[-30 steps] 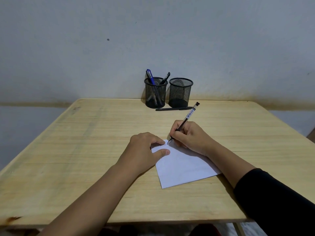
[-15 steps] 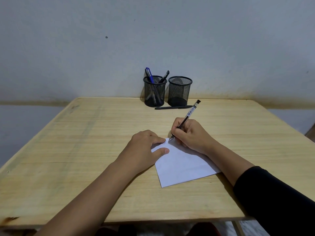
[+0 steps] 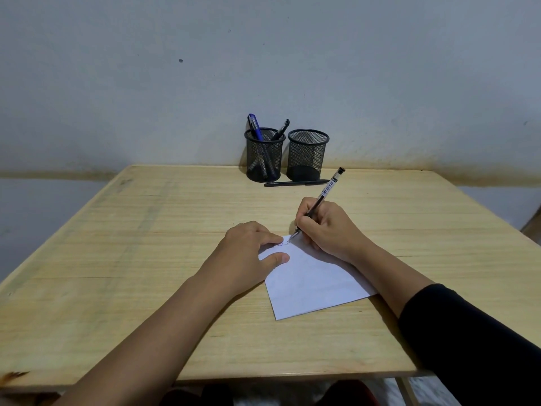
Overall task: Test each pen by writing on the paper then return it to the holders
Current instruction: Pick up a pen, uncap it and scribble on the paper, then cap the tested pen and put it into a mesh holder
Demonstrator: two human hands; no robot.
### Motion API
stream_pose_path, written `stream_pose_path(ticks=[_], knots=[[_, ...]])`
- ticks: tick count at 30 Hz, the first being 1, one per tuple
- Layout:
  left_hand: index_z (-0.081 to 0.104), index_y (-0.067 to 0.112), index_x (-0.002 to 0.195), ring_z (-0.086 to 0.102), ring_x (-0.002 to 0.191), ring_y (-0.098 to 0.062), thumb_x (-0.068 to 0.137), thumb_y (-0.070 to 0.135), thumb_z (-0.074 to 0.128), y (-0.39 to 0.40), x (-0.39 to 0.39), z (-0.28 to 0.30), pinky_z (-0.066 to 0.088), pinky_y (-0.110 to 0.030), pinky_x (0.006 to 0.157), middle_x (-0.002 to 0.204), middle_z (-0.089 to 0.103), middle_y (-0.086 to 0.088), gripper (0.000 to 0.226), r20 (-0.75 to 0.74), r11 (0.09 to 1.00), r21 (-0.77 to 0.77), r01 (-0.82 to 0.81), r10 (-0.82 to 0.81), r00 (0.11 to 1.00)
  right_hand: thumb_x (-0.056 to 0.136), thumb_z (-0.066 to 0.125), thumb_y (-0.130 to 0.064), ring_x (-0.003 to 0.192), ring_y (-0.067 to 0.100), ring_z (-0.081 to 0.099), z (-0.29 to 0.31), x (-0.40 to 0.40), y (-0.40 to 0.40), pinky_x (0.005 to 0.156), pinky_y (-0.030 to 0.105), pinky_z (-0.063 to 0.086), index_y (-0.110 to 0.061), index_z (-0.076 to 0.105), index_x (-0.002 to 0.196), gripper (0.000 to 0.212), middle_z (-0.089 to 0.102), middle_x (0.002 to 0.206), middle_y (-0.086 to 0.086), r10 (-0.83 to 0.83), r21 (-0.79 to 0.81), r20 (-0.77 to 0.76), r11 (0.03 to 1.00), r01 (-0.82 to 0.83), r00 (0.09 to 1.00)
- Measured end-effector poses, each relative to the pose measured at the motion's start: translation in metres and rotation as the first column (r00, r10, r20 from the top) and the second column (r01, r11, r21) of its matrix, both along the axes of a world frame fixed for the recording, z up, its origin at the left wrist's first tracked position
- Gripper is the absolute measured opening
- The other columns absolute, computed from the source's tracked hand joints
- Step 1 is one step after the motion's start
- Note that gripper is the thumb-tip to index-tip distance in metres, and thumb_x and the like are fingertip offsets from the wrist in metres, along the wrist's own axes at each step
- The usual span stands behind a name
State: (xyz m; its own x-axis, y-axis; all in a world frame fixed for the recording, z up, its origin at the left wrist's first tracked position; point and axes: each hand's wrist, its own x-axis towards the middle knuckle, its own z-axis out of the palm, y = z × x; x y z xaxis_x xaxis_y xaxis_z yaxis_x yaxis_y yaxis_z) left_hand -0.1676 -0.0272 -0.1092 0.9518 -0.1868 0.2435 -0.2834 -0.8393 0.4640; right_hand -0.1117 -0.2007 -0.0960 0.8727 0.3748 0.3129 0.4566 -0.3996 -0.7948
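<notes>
A white sheet of paper (image 3: 310, 282) lies on the wooden table (image 3: 123, 259), with small ink marks near its far corner. My right hand (image 3: 328, 230) grips a clear black-ink pen (image 3: 328, 190), its tip touching the paper's far corner. My left hand (image 3: 248, 253) rests on the paper's left edge, thumb and fingers holding it down. At the back stand two black mesh holders: the left holder (image 3: 264, 156) contains a blue pen (image 3: 255, 127) and a black pen (image 3: 281, 128); the right holder (image 3: 307, 155) looks empty. A black pen (image 3: 295, 183) lies flat in front of them.
A grey wall rises directly behind the holders. The table's front edge runs near the bottom of the view, its right edge slanting away at the far right.
The pen tip has shifted slightly along the paper's far corner as my right hand writes, and small marks now show there. My left hand stays on the paper.
</notes>
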Motion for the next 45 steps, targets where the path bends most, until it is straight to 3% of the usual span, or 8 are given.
stream_pose_path(ticks=[6,10,14,17,22,32,37,45], knots=[[0.069,0.025,0.108,0.054,0.094,-0.002,0.079,0.029,0.070,0.013,0.003,0.010,0.035,-0.001,0.073,0.110,0.060,0.007,0.029,0.147,0.959,-0.268,-0.097,0.140,0.979,0.087,0.049,0.000,0.038,0.006,0.042,0.001,0.001,-0.001,0.043,0.015,0.034,-0.004,0.054,0.070,0.018,0.051,0.049,0.002,-0.027,0.166,-0.110,0.985,0.045,0.994],[0.063,0.026,0.119,0.053,0.115,-0.014,0.087,0.027,0.061,0.030,0.014,0.010,0.032,-0.017,0.090,0.123,0.061,0.003,0.032,0.034,0.986,-0.061,-0.157,0.159,0.987,0.089,0.046,-0.002,0.038,0.012,0.036,0.007,-0.001,-0.001,0.037,0.016,0.030,-0.006,0.052,0.068,0.022,0.047,0.045,0.003,0.028,0.341,-0.275,0.937,0.070,0.961],[0.070,0.022,0.105,0.057,0.096,-0.011,0.087,0.019,0.061,0.027,0.019,0.011,0.036,-0.018,0.081,0.107,0.069,0.001,0.020,-0.015,0.978,-0.097,-0.184,0.183,0.983,0.089,0.039,-0.010,0.038,0.017,0.039,0.016,-0.004,0.005,0.034,0.016,0.026,-0.002,0.058,0.076,0.024,0.048,0.053,0.015,0.052,0.487,-0.415,0.856,0.174,0.908],[0.071,0.020,0.100,0.061,0.082,-0.008,0.086,0.011,0.062,0.023,0.022,0.023,0.044,-0.008,0.068,0.099,0.070,-0.003,0.019,-0.024,0.940,-0.292,-0.177,0.178,0.984,0.091,0.043,-0.012,0.043,0.012,0.045,0.025,-0.003,0.008,0.038,0.017,0.029,-0.012,0.060,0.077,0.023,0.054,0.059,0.009,-0.018,0.468,-0.358,0.862,0.195,0.934],[0.067,0.024,0.093,0.062,0.080,-0.011,0.079,0.002,0.068,0.008,0.019,0.046,0.053,-0.011,0.056,0.091,0.065,-0.001,0.026,-0.071,0.703,-0.691,-0.167,0.165,0.984,0.090,0.052,-0.006,0.043,0.011,0.047,0.053,-0.005,0.010,0.036,0.018,0.029,-0.014,0.047,0.076,0.017,0.058,0.058,0.003,0.012,0.517,-0.217,0.849,0.105,0.976],[0.064,0.030,0.073,0.066,0.085,-0.005,0.075,0.015,0.074,0.002,0.017,0.069,0.050,-0.025,0.085,0.080,0.069,0.015,0.018,0.062,0.757,-0.646,-0.094,0.175,0.983,0.088,0.055,-0.006,0.044,0.010,0.045,0.072,-0.013,0.006,0.043,0.021,0.026,-0.015,0.048,0.073,0.019,0.058,0.051,-0.004,0.032,0.517,-0.187,0.853,0.071,0.982],[0.065,0.028,0.074,0.064,0.074,0.007,0.075,0.014,0.074,0.000,0.015,0.070,0.053,-0.030,0.087,0.079,0.070,0.016,0.016,0.062,0.742,-0.666,-0.074,0.154,0.986,0.089,0.056,-0.007,0.044,0.010,0.044,0.075,-0.015,0.002,0.043,0.020,0.024,-0.016,0.047,0.071,0.022,0.057,0.053,-0.002,0.026,0.545,-0.172,0.835,0.073,0.985],[0.066,0.030,0.075,0.062,0.066,0.009,0.075,0.017,0.075,-0.012,0.012,0.075,0.048,-0.015,0.074,0.077,0.069,0.016,0.016,0.059,0.734,-0.677,-0.045,0.115,0.992,0.089,0.056,-0.007,0.045,0.010,0.046,0.075,-0.019,0.002,0.041,0.017,0.027,-0.014,0.049,0.073,0.020,0.058,0.056,0.000,0.082,0.523,-0.159,0.852,0.013,0.984]])
